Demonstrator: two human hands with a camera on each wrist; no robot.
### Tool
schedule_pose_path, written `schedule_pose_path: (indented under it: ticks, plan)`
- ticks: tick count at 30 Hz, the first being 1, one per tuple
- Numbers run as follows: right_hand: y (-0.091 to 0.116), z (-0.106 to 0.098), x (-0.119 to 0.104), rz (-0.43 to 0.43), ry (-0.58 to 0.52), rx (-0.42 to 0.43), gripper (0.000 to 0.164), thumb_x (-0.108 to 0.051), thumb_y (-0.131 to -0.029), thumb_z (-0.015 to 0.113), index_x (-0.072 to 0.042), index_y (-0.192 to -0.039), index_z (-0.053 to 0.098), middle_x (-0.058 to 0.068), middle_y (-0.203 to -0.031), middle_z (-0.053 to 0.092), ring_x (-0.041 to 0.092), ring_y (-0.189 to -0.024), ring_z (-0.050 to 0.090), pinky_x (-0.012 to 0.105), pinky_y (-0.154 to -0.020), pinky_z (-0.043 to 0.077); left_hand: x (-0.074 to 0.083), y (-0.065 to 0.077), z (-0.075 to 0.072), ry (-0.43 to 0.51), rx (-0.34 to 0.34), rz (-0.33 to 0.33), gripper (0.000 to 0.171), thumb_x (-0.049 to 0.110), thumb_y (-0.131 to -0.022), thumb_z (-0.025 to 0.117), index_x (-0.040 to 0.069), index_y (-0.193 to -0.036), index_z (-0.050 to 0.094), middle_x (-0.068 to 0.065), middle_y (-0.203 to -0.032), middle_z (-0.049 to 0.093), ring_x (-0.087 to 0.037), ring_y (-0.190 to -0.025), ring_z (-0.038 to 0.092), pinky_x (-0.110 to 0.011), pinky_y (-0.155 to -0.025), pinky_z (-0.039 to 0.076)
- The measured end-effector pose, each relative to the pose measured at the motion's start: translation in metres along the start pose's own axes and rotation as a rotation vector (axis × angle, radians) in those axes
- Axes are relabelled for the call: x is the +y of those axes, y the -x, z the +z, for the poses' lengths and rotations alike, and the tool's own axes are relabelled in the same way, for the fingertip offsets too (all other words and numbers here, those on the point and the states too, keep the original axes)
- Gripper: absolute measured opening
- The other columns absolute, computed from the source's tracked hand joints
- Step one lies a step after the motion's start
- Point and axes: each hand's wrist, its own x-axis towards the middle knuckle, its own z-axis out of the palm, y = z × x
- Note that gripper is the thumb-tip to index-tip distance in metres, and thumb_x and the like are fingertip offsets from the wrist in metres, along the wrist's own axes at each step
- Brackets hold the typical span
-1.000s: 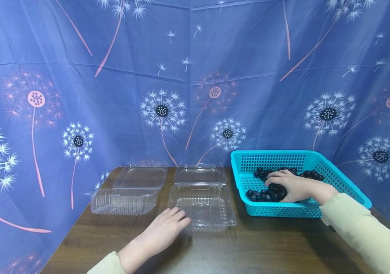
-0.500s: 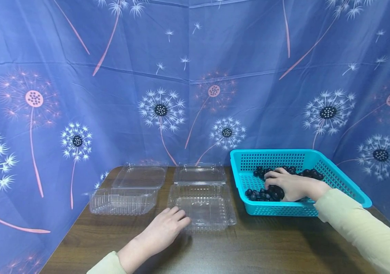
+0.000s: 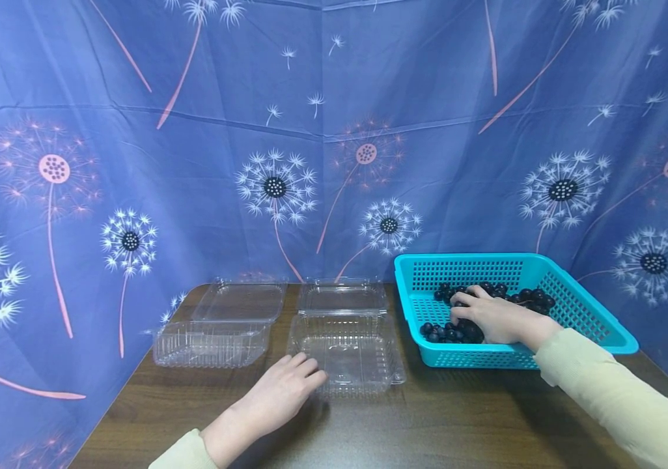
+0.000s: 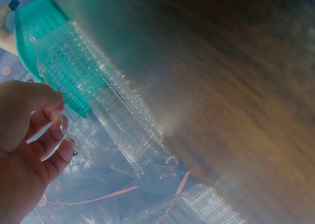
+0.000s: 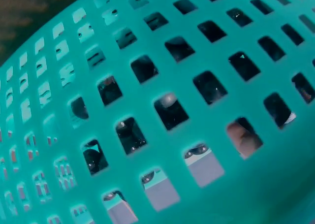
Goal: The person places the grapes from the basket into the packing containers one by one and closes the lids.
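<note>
My right hand reaches into a turquoise basket, its fingers curled over a bunch of dark grapes. The basket's slotted wall fills the right wrist view and hides most of that hand; dark grapes show through the slots. My left hand is at the front left corner of a clear plastic clamshell box, whose lid lies folded back. In the left wrist view, the thumb and fingers of the left hand pinch the box's clear edge.
A second clear clamshell box stands open to the left, its lid folded back. More dark grapes lie at the back of the basket. Behind the wooden table hangs a blue dandelion-print cloth.
The right hand has shifted slightly left and back within the basket, its fingers still over the grapes. My left hand stays at the box corner.
</note>
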Motion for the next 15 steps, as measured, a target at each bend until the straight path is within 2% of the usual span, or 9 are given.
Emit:
schedule_pose_path:
  ticks: [8,15]
  plan:
    - [-0.0007,0.0019,-0.0018,-0.015,0.058,0.048,0.051,0.002,-0.067,0.08,-0.027,-0.101,0.057,0.005,-0.124,0.047,0.046,-0.12,0.037,0.031,-0.054,0.048,0.0001,-0.0004,0.0006,0.0,0.013,0.003,0.026,0.007,-0.073,0.072,0.02,-0.092,0.061,0.01,-0.083,0.056,-0.009,-0.075,0.051,-0.018,-0.056,0.037]
    - [0.0034,0.0009,-0.0048,-0.021,0.154,0.162,0.052,-0.012,-0.061,0.087,-0.028,-0.1,0.057,0.004,-0.123,0.048,0.04,-0.114,0.041,0.037,-0.053,0.046,0.0005,-0.0013,0.0,0.009,0.011,-0.001,0.025,0.007,-0.074,0.071,0.02,-0.093,0.061,0.009,-0.084,0.057,-0.009,-0.075,0.052,-0.019,-0.055,0.037]
